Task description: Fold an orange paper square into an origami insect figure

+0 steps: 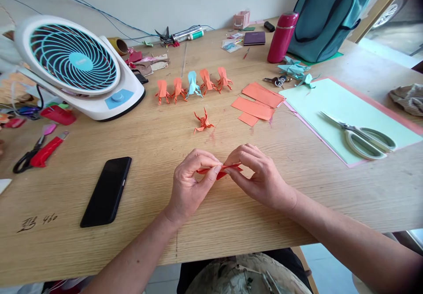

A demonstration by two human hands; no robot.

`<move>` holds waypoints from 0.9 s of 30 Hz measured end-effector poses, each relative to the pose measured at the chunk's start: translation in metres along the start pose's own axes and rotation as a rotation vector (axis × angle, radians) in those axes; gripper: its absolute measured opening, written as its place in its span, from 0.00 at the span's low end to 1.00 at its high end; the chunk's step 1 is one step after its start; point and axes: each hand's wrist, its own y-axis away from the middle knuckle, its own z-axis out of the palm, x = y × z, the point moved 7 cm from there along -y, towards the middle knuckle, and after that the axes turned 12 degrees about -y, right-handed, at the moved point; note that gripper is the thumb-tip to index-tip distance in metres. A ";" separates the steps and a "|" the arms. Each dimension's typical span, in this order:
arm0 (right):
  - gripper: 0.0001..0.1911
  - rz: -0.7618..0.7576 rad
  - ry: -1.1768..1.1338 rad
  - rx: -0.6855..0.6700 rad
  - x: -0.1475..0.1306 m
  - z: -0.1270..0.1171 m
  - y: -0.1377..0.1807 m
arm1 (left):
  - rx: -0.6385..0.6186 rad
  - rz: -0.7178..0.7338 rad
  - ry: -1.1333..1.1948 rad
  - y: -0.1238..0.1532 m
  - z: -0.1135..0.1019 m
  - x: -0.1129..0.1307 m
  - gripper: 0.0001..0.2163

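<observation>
My left hand [194, 179] and my right hand [259, 175] meet over the front of the table, both pinching one small piece of folded orange paper [220, 175]. Fingers and thumbs cover much of its shape. Just beyond my hands lies a loose orange origami piece with several thin points [203, 121]. Farther back stands a row of several folded paper figures, mostly orange [178, 89], with one light blue figure [193, 84] in the middle. Cut strips of orange paper [254, 109] overlap one another to the right of the row.
A white fan [128, 87] and a black phone [105, 192] are on the left, with a red cutter [48, 151]. On the right, scissors [360, 137] rest on pale green sheets [310, 104]. Behind are keys [277, 81], a magenta bottle [282, 38] and a teal bag [320, 25].
</observation>
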 end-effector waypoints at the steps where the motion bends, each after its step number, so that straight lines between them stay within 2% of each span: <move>1: 0.05 0.002 0.007 -0.002 0.000 -0.001 0.000 | -0.003 0.024 -0.035 0.000 0.000 0.001 0.06; 6: 0.05 -0.037 0.120 -0.006 -0.002 -0.001 0.000 | -0.007 0.235 -0.342 0.000 -0.002 0.013 0.06; 8: 0.05 -0.053 0.158 -0.016 -0.003 0.000 0.000 | -0.026 0.261 -0.391 0.000 -0.001 0.015 0.04; 11: 0.02 -0.049 0.153 -0.007 -0.003 -0.002 0.001 | -0.022 0.211 -0.330 -0.001 -0.004 0.013 0.05; 15: 0.10 -0.085 0.112 0.130 -0.007 -0.016 0.000 | 0.072 0.111 -0.239 -0.003 -0.012 0.008 0.06; 17: 0.11 -0.095 0.108 0.195 -0.006 -0.022 0.001 | 0.119 0.089 -0.229 -0.003 -0.016 0.006 0.06; 20: 0.09 -0.017 0.043 0.222 0.001 -0.024 0.002 | 0.160 0.081 -0.228 -0.002 -0.019 0.004 0.05; 27: 0.04 0.230 -0.324 0.251 0.026 -0.015 0.006 | 0.155 0.126 -0.236 0.000 -0.017 0.008 0.06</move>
